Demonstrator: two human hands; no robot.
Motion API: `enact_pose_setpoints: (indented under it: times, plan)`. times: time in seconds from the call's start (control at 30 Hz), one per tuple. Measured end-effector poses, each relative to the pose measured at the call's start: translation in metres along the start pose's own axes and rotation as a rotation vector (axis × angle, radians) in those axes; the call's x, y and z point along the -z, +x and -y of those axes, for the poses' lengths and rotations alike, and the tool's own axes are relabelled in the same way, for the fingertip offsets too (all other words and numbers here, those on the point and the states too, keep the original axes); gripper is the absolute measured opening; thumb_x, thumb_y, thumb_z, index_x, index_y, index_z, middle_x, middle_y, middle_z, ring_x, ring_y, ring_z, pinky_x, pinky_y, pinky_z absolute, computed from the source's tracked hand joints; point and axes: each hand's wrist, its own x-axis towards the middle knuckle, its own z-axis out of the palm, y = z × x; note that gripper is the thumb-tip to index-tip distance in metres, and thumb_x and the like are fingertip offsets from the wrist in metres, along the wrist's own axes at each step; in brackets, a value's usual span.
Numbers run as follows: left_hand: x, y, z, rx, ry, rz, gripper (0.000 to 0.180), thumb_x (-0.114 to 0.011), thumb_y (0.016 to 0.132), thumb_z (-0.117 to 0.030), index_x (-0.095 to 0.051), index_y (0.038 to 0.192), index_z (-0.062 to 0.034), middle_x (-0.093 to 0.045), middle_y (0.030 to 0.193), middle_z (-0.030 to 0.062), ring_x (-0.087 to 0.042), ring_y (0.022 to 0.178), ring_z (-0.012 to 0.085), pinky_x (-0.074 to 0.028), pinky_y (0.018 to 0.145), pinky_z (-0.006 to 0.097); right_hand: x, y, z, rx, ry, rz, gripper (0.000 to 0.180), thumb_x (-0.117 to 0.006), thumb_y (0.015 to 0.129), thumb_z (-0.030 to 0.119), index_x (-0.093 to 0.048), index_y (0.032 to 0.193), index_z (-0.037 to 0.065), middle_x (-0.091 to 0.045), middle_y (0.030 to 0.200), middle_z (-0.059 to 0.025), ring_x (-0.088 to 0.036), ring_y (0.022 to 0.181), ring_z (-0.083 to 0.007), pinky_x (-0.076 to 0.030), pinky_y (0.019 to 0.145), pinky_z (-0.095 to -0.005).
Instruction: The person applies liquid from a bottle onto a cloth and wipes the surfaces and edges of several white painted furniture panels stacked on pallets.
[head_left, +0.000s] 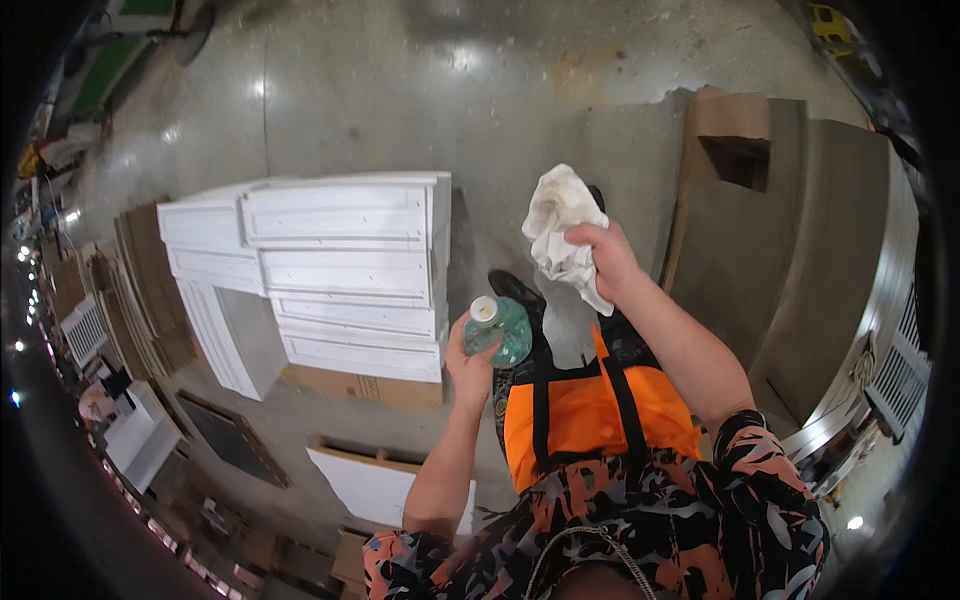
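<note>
A soft white cloth (pixel 562 232) is crumpling; the clear green plastic bottle (pixel 500 330) and polished concrete floor (pixel 400 90) are gleaming.

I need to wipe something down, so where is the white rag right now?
In the head view, the white rag is bunched in the right hand, held up right of the white cabinet and above the green bottle in the left hand.

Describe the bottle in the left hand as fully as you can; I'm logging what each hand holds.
The bottle is clear, green-tinted plastic, seen from above so that mostly its rounded shoulder and pale cap show. It looks roughly upright, its top toward the camera. The left hand grips it from below and from the side, fingers wrapped around the body. It is held in the air in front of the orange apron, above the grey concrete floor, right of the white cabinet. Whether it holds liquid cannot be told.
</note>
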Motion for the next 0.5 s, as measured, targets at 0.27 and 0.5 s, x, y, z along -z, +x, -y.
enact_pose_setpoints:
  times: [0.27, 0.5]
  plan:
    - [-0.032, 0.051, 0.139, 0.044, -0.102, -0.117, 0.051, -0.067, 0.071, 0.013, -0.056, 0.119, -0.0016, -0.061, 0.110, 0.0029, -0.057, 0.102, 0.0126, -0.043, 0.092, 0.026, 0.082, 0.136, -0.112, -0.129, -0.102, -0.035, 0.036, -0.058, 0.077, 0.000, -0.057, 0.112, -0.009, -0.066, 0.098, -0.0140, -0.067, 0.084, -0.0230, -0.055, 0.073, -0.0352]
    - [-0.064, 0.118, 0.253, -0.117, -0.242, -0.334, 0.047, -0.069, 0.074, 0.002, -0.054, 0.118, 0.0029, -0.059, 0.111, 0.0100, -0.057, 0.103, 0.0206, -0.044, 0.096, 0.034, 0.134, 0.250, -0.183, -0.007, -0.150, 0.195, 0.034, -0.060, 0.080, 0.004, -0.060, 0.113, -0.001, -0.063, 0.094, -0.0034, -0.061, 0.081, -0.0113, -0.050, 0.071, -0.0271]
